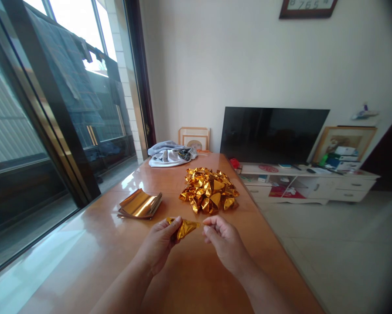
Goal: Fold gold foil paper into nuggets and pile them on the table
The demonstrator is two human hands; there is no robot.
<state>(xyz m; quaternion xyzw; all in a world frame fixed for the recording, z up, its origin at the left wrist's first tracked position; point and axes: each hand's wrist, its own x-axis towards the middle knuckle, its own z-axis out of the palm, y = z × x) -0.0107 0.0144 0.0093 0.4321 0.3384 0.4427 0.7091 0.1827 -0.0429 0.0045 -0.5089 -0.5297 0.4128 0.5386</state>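
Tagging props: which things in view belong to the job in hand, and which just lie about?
Likely in use:
folded gold foil piece, in left hand
gold foil sheets
folded gold foil pile
wooden table

Likely lying about:
bundled pale cloth
television
framed pictures

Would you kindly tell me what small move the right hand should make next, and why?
Probably the right hand should secure the pointed end of the folded gold foil piece: the left hand grips the other end, and the right fingertips are right beside that point, though whether they touch it is unclear.
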